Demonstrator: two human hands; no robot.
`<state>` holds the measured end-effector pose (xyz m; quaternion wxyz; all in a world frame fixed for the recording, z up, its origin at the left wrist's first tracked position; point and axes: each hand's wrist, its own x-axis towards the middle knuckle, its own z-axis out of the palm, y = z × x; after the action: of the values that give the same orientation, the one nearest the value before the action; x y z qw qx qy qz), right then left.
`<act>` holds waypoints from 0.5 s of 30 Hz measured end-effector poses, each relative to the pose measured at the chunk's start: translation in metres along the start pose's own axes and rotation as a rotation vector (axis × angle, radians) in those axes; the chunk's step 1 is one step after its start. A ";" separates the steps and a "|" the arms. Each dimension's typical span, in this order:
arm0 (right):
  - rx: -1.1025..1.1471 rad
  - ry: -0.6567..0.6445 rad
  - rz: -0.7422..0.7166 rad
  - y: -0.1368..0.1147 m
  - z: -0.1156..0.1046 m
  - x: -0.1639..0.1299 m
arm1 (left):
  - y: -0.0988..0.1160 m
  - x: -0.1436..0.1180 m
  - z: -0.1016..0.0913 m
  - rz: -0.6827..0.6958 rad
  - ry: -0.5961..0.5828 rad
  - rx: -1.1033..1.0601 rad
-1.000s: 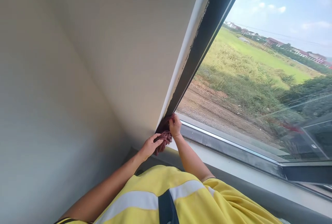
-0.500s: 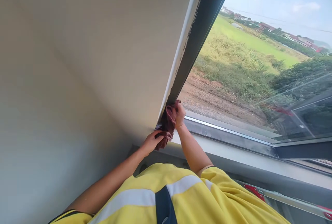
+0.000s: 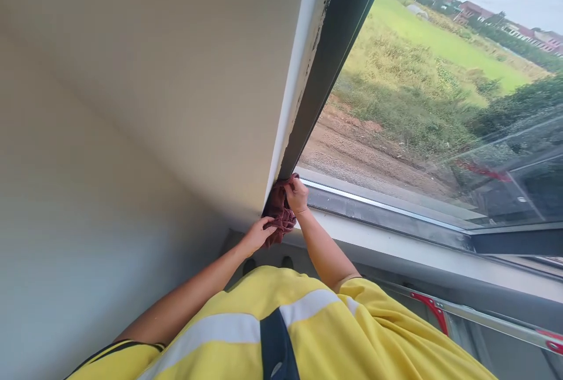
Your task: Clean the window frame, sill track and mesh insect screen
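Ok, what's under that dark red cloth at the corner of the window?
The dark red cloth is pressed against the foot of the dark window frame, held by the right hand and left hand. The frame's surface beneath it is covered.

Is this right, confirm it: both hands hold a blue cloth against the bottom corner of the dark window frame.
Not quite: the cloth is dark red, not blue. The head view shows it. The rest stands: the right hand presses it at the bottom corner of the dark window frame, and the left hand grips its lower end.
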<state>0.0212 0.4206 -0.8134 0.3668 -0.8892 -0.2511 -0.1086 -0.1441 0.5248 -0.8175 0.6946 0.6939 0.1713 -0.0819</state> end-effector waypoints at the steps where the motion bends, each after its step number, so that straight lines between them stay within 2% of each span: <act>1: -0.044 -0.057 0.033 0.003 0.007 -0.007 | -0.001 0.000 0.001 -0.006 0.007 0.007; 4: -0.179 -0.190 0.110 0.006 0.021 -0.020 | -0.003 -0.002 0.001 -0.017 0.037 0.039; 8: -0.247 -0.161 0.132 0.000 0.020 -0.016 | -0.005 -0.004 0.001 -0.003 0.053 0.072; 13: -0.308 -0.278 0.217 0.001 0.020 -0.012 | -0.003 -0.002 0.002 0.016 0.055 0.109; 15: -0.301 -0.244 0.211 0.003 0.021 -0.012 | -0.005 -0.003 0.001 0.007 0.055 0.121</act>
<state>0.0126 0.4291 -0.8345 0.2060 -0.9618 -0.1801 0.0027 -0.1485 0.5234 -0.8208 0.6469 0.7370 0.1826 -0.0705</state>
